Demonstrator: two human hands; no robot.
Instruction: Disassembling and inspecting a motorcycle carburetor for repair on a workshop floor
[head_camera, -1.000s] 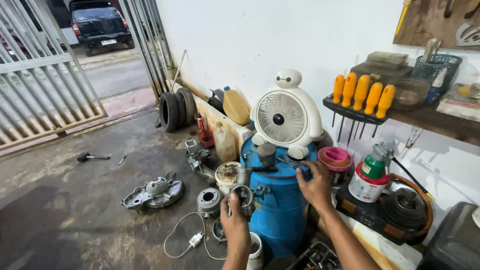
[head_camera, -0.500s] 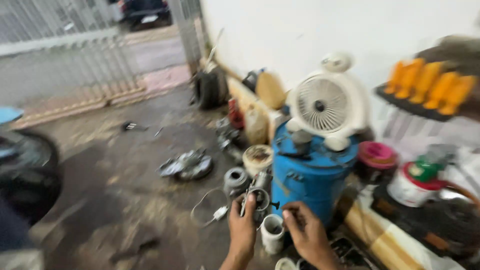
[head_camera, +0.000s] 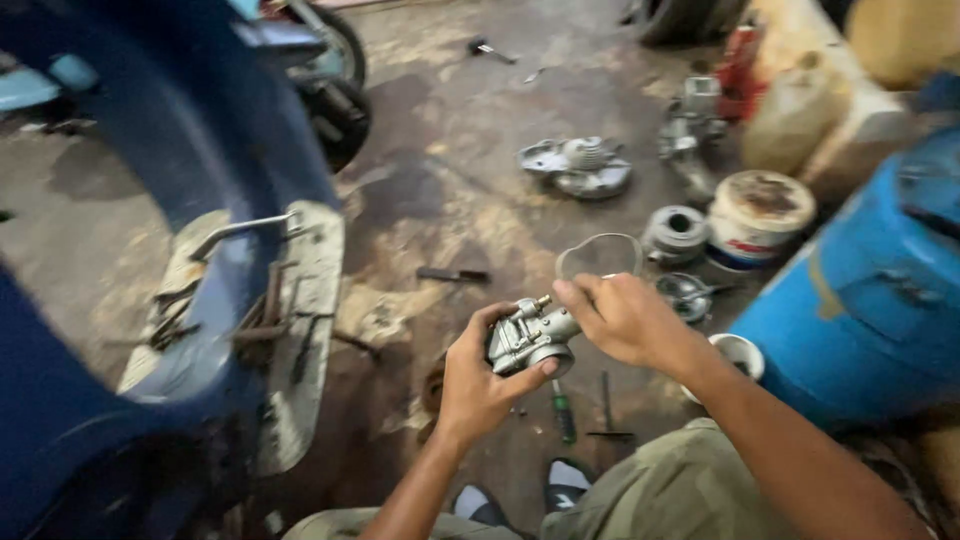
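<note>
Both hands, left hand (head_camera: 478, 380) and right hand (head_camera: 620, 318), cradle a metal carburetor (head_camera: 527, 338).

Left hand (head_camera: 478, 385) hides the carburetor's (head_camera: 530, 340) near side. Blue scooter (head_camera: 150, 200) cut off at left edge, blue drum (head_camera: 870, 300) at right. Far floor clutter blurred.

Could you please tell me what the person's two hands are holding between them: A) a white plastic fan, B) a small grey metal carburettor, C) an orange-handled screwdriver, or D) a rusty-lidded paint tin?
B: the left hand and right hand both grip the small grey metal carburettor above the floor.
</note>
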